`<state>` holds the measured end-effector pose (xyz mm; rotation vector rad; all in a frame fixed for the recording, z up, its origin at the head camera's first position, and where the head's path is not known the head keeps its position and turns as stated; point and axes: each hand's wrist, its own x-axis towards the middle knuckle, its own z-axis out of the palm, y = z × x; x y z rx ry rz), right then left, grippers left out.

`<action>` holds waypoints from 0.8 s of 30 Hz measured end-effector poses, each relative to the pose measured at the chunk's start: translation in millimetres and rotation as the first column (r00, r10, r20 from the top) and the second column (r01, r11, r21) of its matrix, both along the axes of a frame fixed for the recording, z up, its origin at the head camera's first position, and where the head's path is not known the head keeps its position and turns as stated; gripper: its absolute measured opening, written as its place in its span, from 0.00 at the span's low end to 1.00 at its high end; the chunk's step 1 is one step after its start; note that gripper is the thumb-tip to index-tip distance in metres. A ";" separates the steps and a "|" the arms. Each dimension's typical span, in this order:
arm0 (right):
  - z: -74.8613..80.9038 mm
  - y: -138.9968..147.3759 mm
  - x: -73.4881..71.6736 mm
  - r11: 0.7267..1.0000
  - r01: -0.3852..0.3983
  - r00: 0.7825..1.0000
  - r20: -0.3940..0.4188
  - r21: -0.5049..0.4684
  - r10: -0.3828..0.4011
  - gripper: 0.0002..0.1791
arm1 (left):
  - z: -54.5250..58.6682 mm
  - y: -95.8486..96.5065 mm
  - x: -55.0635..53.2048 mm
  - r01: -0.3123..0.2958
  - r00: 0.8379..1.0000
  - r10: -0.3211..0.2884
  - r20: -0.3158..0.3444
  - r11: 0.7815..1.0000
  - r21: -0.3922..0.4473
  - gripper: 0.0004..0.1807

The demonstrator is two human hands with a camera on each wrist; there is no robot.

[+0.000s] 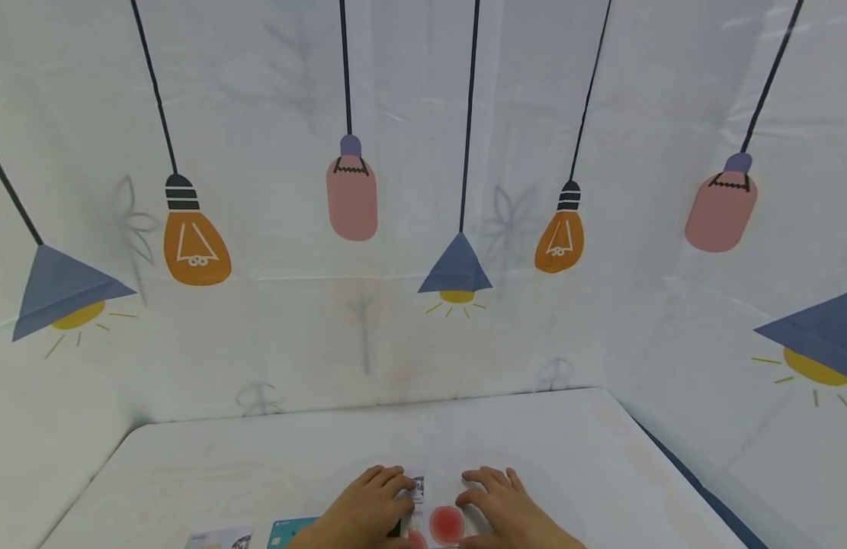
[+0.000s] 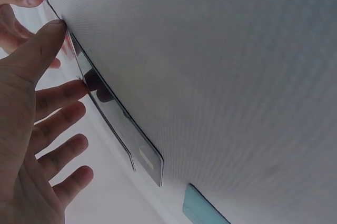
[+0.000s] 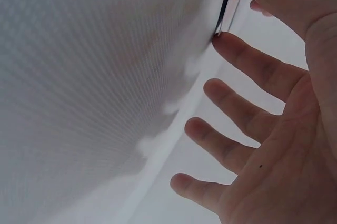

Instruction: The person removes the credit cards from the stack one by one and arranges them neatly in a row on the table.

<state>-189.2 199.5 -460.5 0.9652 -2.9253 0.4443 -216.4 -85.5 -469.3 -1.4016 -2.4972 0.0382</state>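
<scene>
Red-dotted card (image 1: 447,524) is between my two hands, on the white table (image 1: 567,450) or barely above it; I cannot tell which. With thumb and forefinger, my left hand (image 1: 364,509) and right hand (image 1: 508,512) pinch its opposite sides. I judge it light, rather stiff, perhaps slippery, so its edges are best for holding. Left of this card lies a teal card (image 1: 286,528), and farther left a pale card (image 1: 217,539).
</scene>
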 end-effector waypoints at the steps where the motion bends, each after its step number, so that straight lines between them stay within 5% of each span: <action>1: 0.0 0.0 -0.1 1.000 0.003 1.000 0.008 0.000 -0.003 0.26 | -0.3 -0.1 0.2 -0.001 1.000 0.001 -0.004 1.000 -0.002 0.25; 15: 8.4 -2.6 -1.0 0.990 0.138 0.973 0.193 -0.033 -0.129 0.25 | 10.9 -17.4 -3.7 -0.047 0.998 0.044 0.037 0.993 0.105 0.24; 19: 11.2 0.3 -2.2 0.992 0.110 0.987 0.123 -0.056 -0.103 0.26 | 17.5 -26.9 -7.2 -0.077 0.997 0.075 0.017 0.990 0.117 0.23; 24: 13.7 1.9 -4.0 0.993 0.050 0.998 -0.023 -0.103 -0.053 0.26 | 26.6 -36.0 -11.8 -0.179 0.981 0.172 0.089 0.980 0.087 0.23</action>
